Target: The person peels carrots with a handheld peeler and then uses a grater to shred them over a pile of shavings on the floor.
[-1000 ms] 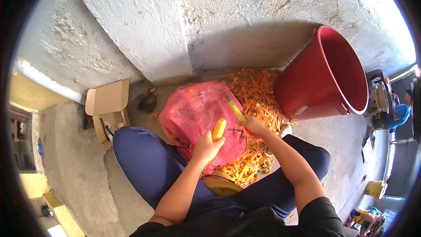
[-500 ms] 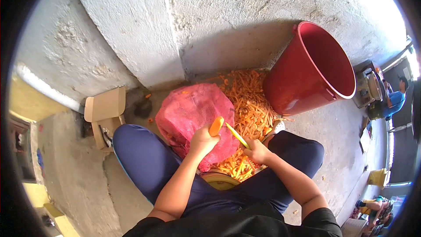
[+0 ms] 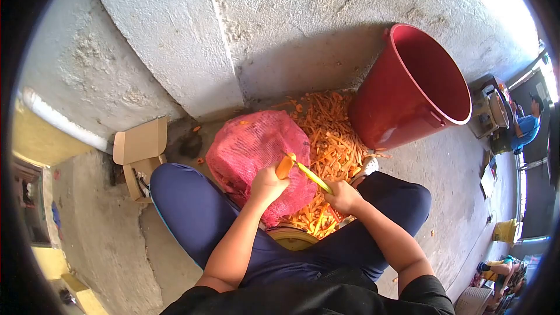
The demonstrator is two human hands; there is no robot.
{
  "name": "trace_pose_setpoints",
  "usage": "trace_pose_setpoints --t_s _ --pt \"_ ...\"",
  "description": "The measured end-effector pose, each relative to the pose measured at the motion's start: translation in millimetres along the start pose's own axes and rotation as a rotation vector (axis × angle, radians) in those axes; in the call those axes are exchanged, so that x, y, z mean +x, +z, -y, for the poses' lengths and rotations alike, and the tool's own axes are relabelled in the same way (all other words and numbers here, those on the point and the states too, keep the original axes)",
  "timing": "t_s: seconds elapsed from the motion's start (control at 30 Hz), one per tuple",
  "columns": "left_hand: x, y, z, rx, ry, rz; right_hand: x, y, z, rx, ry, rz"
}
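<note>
My left hand (image 3: 268, 186) is closed around a carrot (image 3: 285, 167), its upper end poking out past the thumb. In my right hand (image 3: 344, 197) is a slim yellow peeler (image 3: 315, 178), its far end against or very near the carrot's tip; its blade is too small to make out. Both hands are above a red mesh sack (image 3: 256, 149), which bulges between my knees. Beside and beneath them lies a heap of orange peelings (image 3: 329, 134). The rim of a yellowish container (image 3: 291, 239) shows below the sack, close to my lap.
A large dark red bin (image 3: 382, 105) leans beside the peelings, near the rough wall (image 3: 303, 17). To the left an opened cardboard box (image 3: 140, 146) rests on the concrete floor (image 3: 105, 216). Far right are a person in blue (image 3: 528, 128), another person (image 3: 504, 277) and a yellow bucket (image 3: 504, 231).
The peeler's far end has come up to the carrot's tip, where a small gap stood before. My right hand has shifted slightly; the sack and bin stay in place.
</note>
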State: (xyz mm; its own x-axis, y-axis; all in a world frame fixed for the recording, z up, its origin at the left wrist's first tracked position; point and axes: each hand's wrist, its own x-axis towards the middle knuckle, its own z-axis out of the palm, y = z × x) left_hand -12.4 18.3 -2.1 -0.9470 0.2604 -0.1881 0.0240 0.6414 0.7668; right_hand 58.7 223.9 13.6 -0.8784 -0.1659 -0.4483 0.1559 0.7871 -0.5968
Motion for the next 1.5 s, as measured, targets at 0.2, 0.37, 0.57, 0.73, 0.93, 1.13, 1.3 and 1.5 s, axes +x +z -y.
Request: trace_pose_setpoints --t_s 0.2,0.37,0.57,0.73,0.93,1.13,1.3,1.5 --pt "0 0 1 0.015 0.039 -0.009 6 6 -7 -0.019 0.045 -0.015" --pt "-3 -2 -3 0.036 0.05 0.008 15 18 -20 -0.009 0.045 -0.009" --pt "-1 5 10 -0.222 0.054 0.191 22 24 -26 -0.062 0.065 -0.011" --pt "-4 -6 0 0.148 0.281 -0.048 19 24 -19 -0.062 0.097 0.006" --pt "-4 0 5 -0.271 0.028 0.238 25 33 -23 -0.058 0.119 0.013" --pt "-10 1 -19 -0.053 0.562 0.0 34 55 -59 -0.419 -0.047 0.362" --pt "-9 14 -9 -0.888 0.21 0.211 51 96 -79 0.418 -0.489 0.358" --pt "-6 13 -19 -1.096 0.362 0.145 44 43 -33 1.803 0.139 0.671"
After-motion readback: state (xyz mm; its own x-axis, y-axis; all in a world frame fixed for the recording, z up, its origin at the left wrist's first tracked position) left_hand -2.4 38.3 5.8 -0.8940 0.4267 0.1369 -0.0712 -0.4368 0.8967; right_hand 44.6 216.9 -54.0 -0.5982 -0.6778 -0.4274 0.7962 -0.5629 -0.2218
